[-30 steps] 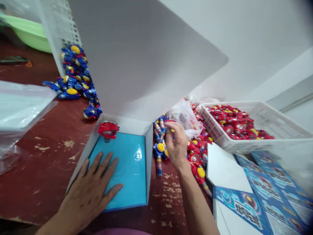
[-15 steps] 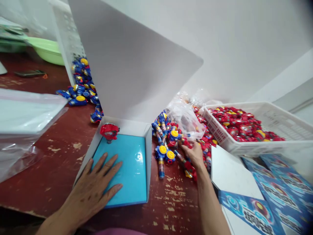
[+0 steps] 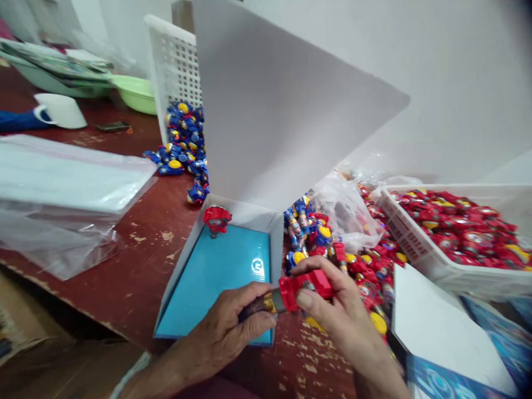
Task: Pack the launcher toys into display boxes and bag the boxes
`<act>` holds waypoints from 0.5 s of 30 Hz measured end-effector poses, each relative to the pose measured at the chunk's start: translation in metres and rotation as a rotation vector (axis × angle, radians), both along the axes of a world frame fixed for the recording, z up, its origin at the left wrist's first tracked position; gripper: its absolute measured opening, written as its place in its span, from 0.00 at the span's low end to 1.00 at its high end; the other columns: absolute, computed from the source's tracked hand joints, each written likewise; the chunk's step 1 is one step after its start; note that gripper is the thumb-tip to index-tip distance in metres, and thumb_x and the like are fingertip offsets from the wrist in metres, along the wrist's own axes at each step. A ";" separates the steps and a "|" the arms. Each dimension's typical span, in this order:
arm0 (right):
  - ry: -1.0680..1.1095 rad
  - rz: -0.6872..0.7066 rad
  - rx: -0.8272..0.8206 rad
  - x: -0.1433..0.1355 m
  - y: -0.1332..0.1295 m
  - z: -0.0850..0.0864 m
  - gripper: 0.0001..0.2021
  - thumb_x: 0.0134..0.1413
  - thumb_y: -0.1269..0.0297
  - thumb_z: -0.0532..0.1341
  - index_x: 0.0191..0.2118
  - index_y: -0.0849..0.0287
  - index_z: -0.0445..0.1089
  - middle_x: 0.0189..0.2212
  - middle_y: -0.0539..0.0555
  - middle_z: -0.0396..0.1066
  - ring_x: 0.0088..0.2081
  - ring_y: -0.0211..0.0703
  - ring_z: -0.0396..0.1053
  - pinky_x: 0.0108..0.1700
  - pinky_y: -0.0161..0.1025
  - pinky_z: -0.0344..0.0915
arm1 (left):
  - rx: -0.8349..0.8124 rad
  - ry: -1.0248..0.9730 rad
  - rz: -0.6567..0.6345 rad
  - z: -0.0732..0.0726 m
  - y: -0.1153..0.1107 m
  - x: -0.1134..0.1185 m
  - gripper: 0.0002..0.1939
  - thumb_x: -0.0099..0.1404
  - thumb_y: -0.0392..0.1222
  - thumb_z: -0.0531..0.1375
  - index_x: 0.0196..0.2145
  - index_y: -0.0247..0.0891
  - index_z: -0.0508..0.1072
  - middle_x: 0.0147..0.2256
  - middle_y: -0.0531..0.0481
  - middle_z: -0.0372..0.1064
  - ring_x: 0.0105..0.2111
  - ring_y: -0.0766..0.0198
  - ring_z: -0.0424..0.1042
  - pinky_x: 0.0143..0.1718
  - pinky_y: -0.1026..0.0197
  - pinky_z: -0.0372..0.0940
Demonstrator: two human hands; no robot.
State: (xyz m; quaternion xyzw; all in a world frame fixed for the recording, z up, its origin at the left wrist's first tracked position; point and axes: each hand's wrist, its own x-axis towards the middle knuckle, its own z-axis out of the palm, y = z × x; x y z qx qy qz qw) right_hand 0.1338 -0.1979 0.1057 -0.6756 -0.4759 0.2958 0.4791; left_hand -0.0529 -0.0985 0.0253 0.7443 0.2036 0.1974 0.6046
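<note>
A red plastic toy with a dark printed tube is held between both hands, above the right front of the open box. My left hand grips the tube end between thumb and fingers. On its red body my right hand has closed, the thumb pressed on top. Beneath them is the white box, its lid standing raised behind and a blue panel lying inside. Another red toy rests in the box's back left corner.
Right of the box lie blue and red toys and a clear plastic bag. A white crate holds red toys; printed cartons lie before it. At left are plastic-wrapped sheets, a white cup and a green basin.
My right hand has brought a red toy from the pile toward the box. The left hand has lifted off the blue panel and taken the tube end. The view has shifted left.
</note>
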 end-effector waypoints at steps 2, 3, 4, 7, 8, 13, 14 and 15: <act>0.066 0.212 -0.029 -0.003 0.012 -0.009 0.28 0.53 0.44 0.63 0.55 0.53 0.65 0.41 0.55 0.71 0.41 0.45 0.70 0.43 0.40 0.68 | -0.316 -0.071 -0.022 -0.003 0.001 0.001 0.18 0.65 0.53 0.57 0.46 0.39 0.73 0.27 0.53 0.68 0.26 0.70 0.66 0.28 0.70 0.62; 0.108 0.334 -0.020 0.000 0.017 -0.013 0.34 0.51 0.43 0.63 0.61 0.51 0.59 0.51 0.57 0.68 0.50 0.49 0.68 0.51 0.44 0.66 | -0.503 -0.123 -0.048 -0.007 0.003 -0.001 0.17 0.64 0.53 0.58 0.41 0.36 0.73 0.21 0.56 0.62 0.20 0.73 0.61 0.23 0.71 0.57; 0.155 0.457 -0.002 0.004 0.021 -0.017 0.41 0.48 0.43 0.66 0.65 0.47 0.53 0.59 0.57 0.61 0.57 0.52 0.62 0.57 0.48 0.61 | -0.694 -0.175 -0.090 -0.011 0.005 -0.002 0.18 0.63 0.54 0.59 0.38 0.35 0.73 0.18 0.58 0.58 0.16 0.74 0.57 0.18 0.71 0.53; 0.303 0.688 0.079 0.012 0.031 -0.024 0.47 0.42 0.51 0.72 0.66 0.41 0.49 0.67 0.54 0.46 0.64 0.56 0.51 0.62 0.53 0.54 | -1.184 -0.253 -0.318 -0.024 0.011 -0.007 0.21 0.59 0.57 0.61 0.32 0.32 0.72 0.13 0.60 0.50 0.09 0.73 0.51 0.11 0.69 0.46; 0.348 0.709 0.106 0.010 0.033 -0.025 0.42 0.44 0.55 0.72 0.64 0.41 0.54 0.66 0.54 0.48 0.64 0.55 0.52 0.61 0.53 0.56 | -1.302 -0.245 -0.413 -0.027 0.012 -0.007 0.22 0.57 0.58 0.61 0.29 0.32 0.72 0.12 0.61 0.48 0.08 0.72 0.50 0.10 0.68 0.45; 0.434 0.570 0.174 -0.011 0.043 -0.021 0.26 0.48 0.63 0.71 0.54 0.46 0.67 0.53 0.53 0.68 0.49 0.43 0.70 0.49 0.37 0.69 | -1.504 -0.127 -0.535 -0.023 0.011 0.002 0.29 0.56 0.62 0.59 0.13 0.35 0.59 0.10 0.57 0.48 0.07 0.72 0.52 0.08 0.69 0.47; 0.427 0.501 0.180 -0.011 0.045 -0.020 0.26 0.49 0.64 0.70 0.54 0.46 0.66 0.50 0.51 0.70 0.46 0.40 0.71 0.47 0.35 0.70 | -1.466 -0.101 -0.429 -0.020 0.011 0.003 0.28 0.57 0.63 0.58 0.17 0.34 0.63 0.13 0.56 0.54 0.08 0.70 0.56 0.08 0.68 0.49; 0.411 0.417 0.201 -0.009 0.048 -0.019 0.26 0.51 0.64 0.69 0.55 0.46 0.65 0.47 0.50 0.72 0.44 0.38 0.72 0.46 0.33 0.70 | -1.387 -0.092 -0.283 -0.017 0.012 0.003 0.26 0.59 0.64 0.56 0.23 0.34 0.68 0.18 0.54 0.61 0.10 0.69 0.60 0.09 0.67 0.51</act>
